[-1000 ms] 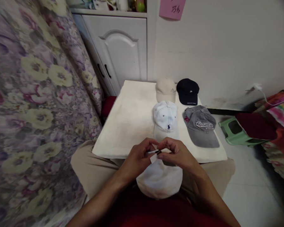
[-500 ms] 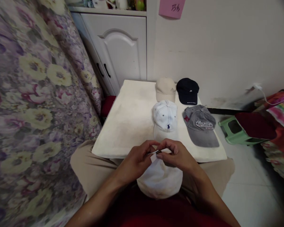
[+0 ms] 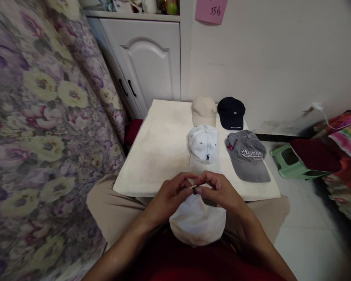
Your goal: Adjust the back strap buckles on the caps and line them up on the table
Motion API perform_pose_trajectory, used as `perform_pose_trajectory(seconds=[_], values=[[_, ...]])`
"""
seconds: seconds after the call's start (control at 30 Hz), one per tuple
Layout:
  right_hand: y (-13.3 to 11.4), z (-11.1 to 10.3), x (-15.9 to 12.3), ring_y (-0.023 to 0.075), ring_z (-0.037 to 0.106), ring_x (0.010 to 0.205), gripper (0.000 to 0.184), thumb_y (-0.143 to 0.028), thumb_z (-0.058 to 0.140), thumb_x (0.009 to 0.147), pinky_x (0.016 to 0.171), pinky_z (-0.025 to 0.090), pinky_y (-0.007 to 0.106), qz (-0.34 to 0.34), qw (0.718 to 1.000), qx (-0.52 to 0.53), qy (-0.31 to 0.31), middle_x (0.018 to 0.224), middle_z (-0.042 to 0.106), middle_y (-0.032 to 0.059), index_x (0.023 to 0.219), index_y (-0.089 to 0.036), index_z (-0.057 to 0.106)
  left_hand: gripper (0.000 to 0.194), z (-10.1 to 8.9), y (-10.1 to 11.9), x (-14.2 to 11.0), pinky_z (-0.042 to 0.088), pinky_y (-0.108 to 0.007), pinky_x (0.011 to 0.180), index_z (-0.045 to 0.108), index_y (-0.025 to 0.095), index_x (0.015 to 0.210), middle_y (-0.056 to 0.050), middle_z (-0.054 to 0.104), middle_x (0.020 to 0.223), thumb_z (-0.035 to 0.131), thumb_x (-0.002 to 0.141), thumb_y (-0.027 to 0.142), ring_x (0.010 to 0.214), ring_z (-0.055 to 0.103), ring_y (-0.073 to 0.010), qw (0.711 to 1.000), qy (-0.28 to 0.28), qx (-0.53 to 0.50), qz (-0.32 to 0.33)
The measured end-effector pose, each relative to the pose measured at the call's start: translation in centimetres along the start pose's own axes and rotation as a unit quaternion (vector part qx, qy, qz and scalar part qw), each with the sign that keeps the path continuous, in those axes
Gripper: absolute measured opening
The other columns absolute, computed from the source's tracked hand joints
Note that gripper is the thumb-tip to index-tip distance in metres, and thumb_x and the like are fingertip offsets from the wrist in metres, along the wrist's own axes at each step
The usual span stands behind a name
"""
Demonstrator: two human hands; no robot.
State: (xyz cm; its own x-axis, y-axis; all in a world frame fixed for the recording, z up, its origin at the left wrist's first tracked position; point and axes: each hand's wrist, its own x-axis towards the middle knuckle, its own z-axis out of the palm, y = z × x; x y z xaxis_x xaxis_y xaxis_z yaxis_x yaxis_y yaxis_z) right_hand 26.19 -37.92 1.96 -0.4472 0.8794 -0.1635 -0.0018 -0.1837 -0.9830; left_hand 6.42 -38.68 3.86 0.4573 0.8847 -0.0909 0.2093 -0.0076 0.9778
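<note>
A white baseball cap (image 3: pixel 197 224) rests in my lap, its crown toward me and its back strap up between my hands. My left hand (image 3: pixel 175 195) pinches the strap from the left, fingers closed. From the right, my right hand (image 3: pixel 215 189) grips the strap by its small dark buckle (image 3: pixel 195 188). The fingertips of both hands nearly meet there and partly cover the strap. Just beyond them on the table, a pale blue-white cap (image 3: pixel 204 146) with a small navy logo lies brim toward me.
On the cream-covered table (image 3: pixel 158 148) lie a beige cap (image 3: pixel 204 111), a navy cap (image 3: pixel 231 113) and a grey cap (image 3: pixel 248 156). A floral curtain (image 3: pixel 46 136) hangs at left, a white cabinet (image 3: pixel 146 58) stands behind, and a green stool (image 3: pixel 288 160) is at right.
My left fingers have shifted slightly in toward the buckle, and less of the white strap shows between my hands. The caps on the table have not moved.
</note>
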Motion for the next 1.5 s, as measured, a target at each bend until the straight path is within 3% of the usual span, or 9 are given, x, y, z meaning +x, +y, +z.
perform_pose_trajectory(seconds=[0.2,0.33,0.47,0.6,1.0,1.33,1.5], values=[[0.1,-0.4,-0.2,0.0074,0.036,0.05,0.03,-0.045,0.068,0.082,0.045,0.024,0.02,0.006,1.0,-0.006,-0.009,0.061,0.048,-0.0038,0.082,-0.015,0.061,0.027,-0.1,-0.3,0.1,0.034,-0.023,0.059,0.06,0.021,0.112,0.003,0.052,0.07,0.056,0.09,0.036,0.064,0.045,-0.0119,0.999,-0.001,-0.028,-0.015],[0.1,-0.3,0.0,0.0076,0.036,0.052,0.032,-0.046,0.071,0.079,0.046,0.024,0.021,0.009,1.0,-0.013,-0.008,0.06,0.047,-0.0044,0.079,-0.015,0.06,0.023,0.0,-0.1,0.3,0.034,-0.022,0.058,0.063,0.017,0.092,0.001,0.055,0.072,0.059,0.087,0.039,0.068,0.047,-0.0133,0.999,-0.024,-0.007,-0.043],[0.1,-0.4,0.2,0.0081,0.038,0.053,0.033,-0.045,0.07,0.08,0.048,0.026,0.021,-0.003,1.0,-0.009,-0.003,0.06,0.047,-0.0045,0.073,-0.016,0.057,0.032,0.0,-0.1,0.3,0.03,-0.021,0.054,0.06,0.015,0.077,0.002,0.049,0.066,0.054,0.089,0.045,0.062,0.041,-0.0113,0.997,-0.054,-0.007,-0.053],[0.6,-0.5,0.3,0.0076,0.035,0.051,0.033,-0.045,0.068,0.081,0.047,0.025,0.021,-0.011,1.0,0.025,0.004,0.058,0.044,-0.0057,0.072,-0.017,0.054,0.035,-0.1,-0.5,0.4,0.028,-0.021,0.053,0.055,0.015,0.074,0.003,0.045,0.064,0.055,0.089,0.047,0.058,0.037,-0.0096,0.996,-0.06,-0.052,-0.045],[1.1,0.0,0.8,0.0071,0.032,0.05,0.037,-0.049,0.068,0.08,0.049,0.023,0.022,-0.021,0.997,0.077,0.009,0.059,0.042,-0.0063,0.071,-0.018,0.051,0.039,-0.1,-0.5,0.7,0.026,-0.02,0.048,0.052,0.015,0.066,0.004,0.045,0.057,0.066,0.08,0.049,0.05,0.037,-0.0071,0.977,-0.051,-0.181,-0.098],[1.0,0.1,1.3,0.0065,0.032,0.049,0.033,-0.042,0.07,0.08,0.048,0.023,0.022,-0.031,0.995,0.092,0.028,0.057,0.043,-0.0066,0.069,-0.017,0.052,0.033,-0.6,-0.9,0.9,0.032,-0.02,0.047,0.063,0.014,0.074,0.002,0.054,0.059,0.07,0.077,0.045,0.049,0.045,-0.0074,0.963,-0.076,-0.226,-0.125],[1.2,-0.6,1.7,0.0056,0.033,0.046,0.027,-0.036,0.074,0.078,0.044,0.022,0.019,-0.033,0.989,0.145,0.0,0.054,0.046,-0.0069,0.073,-0.016,0.057,0.026,-1.5,-0.6,0.8,0.036,-0.021,0.049,0.068,0.014,0.074,-0.001,0.06,0.062,0.074,0.072,0.039,0.05,0.051,-0.0095,0.943,-0.066,-0.3,-0.129]])
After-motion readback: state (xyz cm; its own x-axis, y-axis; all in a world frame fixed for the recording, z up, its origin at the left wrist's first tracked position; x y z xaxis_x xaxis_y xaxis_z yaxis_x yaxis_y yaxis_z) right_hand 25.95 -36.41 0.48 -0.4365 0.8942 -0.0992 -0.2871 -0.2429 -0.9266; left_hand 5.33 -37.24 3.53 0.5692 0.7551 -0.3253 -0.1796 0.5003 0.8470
